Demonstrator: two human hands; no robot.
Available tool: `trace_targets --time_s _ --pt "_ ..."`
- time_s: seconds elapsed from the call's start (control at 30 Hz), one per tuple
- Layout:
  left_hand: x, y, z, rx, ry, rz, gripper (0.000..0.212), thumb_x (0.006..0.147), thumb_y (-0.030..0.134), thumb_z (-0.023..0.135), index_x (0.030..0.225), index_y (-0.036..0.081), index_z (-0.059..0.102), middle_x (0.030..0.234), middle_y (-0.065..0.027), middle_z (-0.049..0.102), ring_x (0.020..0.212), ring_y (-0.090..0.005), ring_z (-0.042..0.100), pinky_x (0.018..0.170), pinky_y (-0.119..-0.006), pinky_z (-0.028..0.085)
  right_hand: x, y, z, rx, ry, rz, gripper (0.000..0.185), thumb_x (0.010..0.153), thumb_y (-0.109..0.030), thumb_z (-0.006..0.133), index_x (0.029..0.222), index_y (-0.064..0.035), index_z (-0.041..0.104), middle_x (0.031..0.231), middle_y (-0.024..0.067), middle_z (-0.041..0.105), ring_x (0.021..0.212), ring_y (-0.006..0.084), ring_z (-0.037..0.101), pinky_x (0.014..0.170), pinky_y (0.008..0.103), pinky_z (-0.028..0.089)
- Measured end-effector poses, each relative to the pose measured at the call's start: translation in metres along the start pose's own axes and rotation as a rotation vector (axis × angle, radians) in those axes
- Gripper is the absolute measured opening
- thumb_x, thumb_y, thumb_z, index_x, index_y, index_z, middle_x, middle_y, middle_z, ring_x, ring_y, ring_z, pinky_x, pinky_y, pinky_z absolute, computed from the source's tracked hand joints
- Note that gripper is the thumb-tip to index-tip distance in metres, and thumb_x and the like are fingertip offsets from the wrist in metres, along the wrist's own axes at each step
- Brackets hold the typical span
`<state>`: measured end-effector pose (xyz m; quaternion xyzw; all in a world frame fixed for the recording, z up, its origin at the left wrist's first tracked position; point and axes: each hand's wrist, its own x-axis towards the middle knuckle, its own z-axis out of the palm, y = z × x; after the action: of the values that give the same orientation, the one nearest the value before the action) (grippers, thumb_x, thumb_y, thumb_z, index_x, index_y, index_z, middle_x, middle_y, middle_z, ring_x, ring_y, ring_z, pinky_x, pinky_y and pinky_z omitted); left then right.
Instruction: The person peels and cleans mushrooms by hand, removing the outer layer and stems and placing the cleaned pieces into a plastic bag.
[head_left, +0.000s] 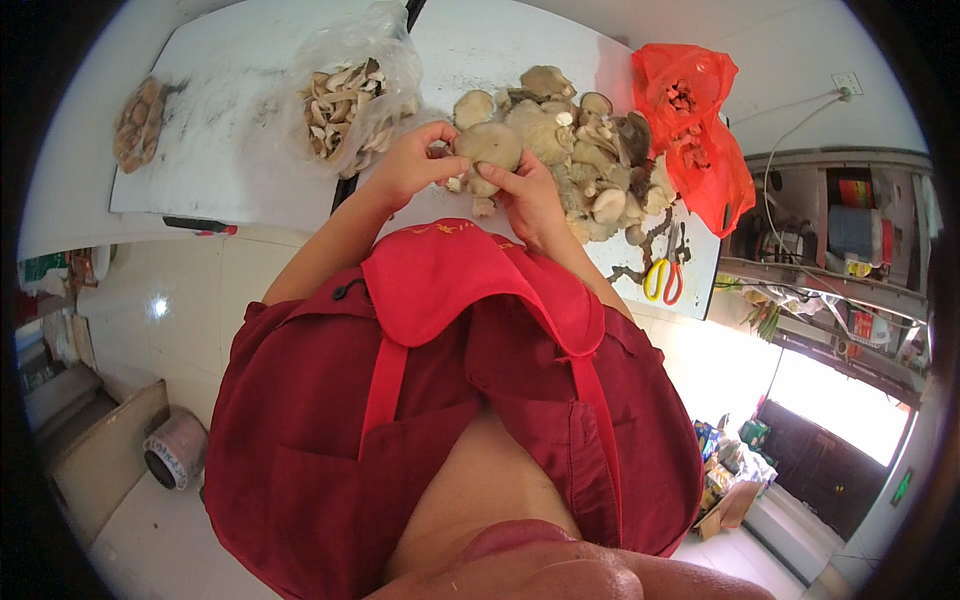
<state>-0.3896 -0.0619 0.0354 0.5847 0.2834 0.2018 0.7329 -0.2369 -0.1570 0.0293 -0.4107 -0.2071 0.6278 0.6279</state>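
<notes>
A grey-brown oyster mushroom is held up over the near edge of the white table. My right hand grips it from the right, thumb on the cap. At its left rim my left hand pinches with thumb and fingers; what lies between those fingertips is partly hidden. Just beyond and to the right spreads a heap of whole oyster mushrooms. On the left, a clear plastic bag holds torn mushroom strips.
Scissors with yellow and red handles lie at the table's right end, amid dark debris. Behind them sits a red plastic bag. A bag of round brown items rests far left. A black-and-red tool handle is at the front edge.
</notes>
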Motion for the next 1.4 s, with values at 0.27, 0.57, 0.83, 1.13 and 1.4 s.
trace_targets --time_s 0.27,0.57,0.83,1.13,1.4 --pt "0.005 -0.011 0.003 0.208 0.055 0.028 0.016 0.072 0.003 0.052 0.088 0.001 0.053 0.064 -0.0002 0.049 0.051 -0.0062 0.042 0.046 -0.02 0.032 0.001 0.007 0.002 -0.036 0.009 -0.027 0.031 0.073 -0.001 0.064 0.1 0.0013 0.05 0.092 0.009 0.059 0.082 0.0153 0.057 0.07 0.0264 0.047" --pt "0.004 -0.007 -0.023 -0.391 -0.151 -0.12 0.012 0.071 0.004 0.049 0.082 0.001 0.051 0.06 -0.0019 0.045 0.049 -0.0061 0.038 0.041 -0.02 0.028 0.003 0.007 -0.015 0.264 -0.084 0.139 0.023 0.075 -0.009 0.063 0.094 -0.0017 0.053 0.08 0.006 0.059 0.055 0.0108 0.055 0.044 0.0223 0.042" --pt "0.002 0.005 -0.005 -0.073 -0.085 -0.09 0.017 0.073 0.004 0.05 0.09 0.002 0.051 0.064 0.0006 0.045 0.05 -0.0047 0.037 0.043 -0.019 0.027 -0.003 -0.005 0.01 -0.109 -0.016 0.058 0.031 0.071 -0.005 0.065 0.098 0.0008 0.052 0.083 0.0061 0.059 0.067 0.0119 0.057 0.056 0.0222 0.046" --pt "0.005 -0.007 -0.004 0.397 -0.012 0.067 0.02 0.07 0.008 0.055 0.087 0.0 0.055 0.06 -0.0001 0.048 0.053 -0.0054 0.042 0.045 -0.021 0.031 -0.003 0.004 -0.002 -0.345 -0.032 -0.004 0.032 0.07 -0.006 0.067 0.097 0.002 0.054 0.085 0.0056 0.06 0.074 0.0111 0.056 0.065 0.0233 0.046" --pt "0.006 -0.009 -0.031 -0.668 -0.295 -0.062 0.02 0.068 0.004 0.055 0.088 0.001 0.052 0.076 -0.0047 0.051 0.06 -0.0089 0.042 0.051 -0.02 0.033 -0.003 -0.011 -0.004 0.04 -0.184 0.165 0.037 0.071 -0.006 0.066 0.104 0.0007 0.05 0.091 0.0061 0.057 0.079 0.013 0.055 0.068 0.0246 0.046"
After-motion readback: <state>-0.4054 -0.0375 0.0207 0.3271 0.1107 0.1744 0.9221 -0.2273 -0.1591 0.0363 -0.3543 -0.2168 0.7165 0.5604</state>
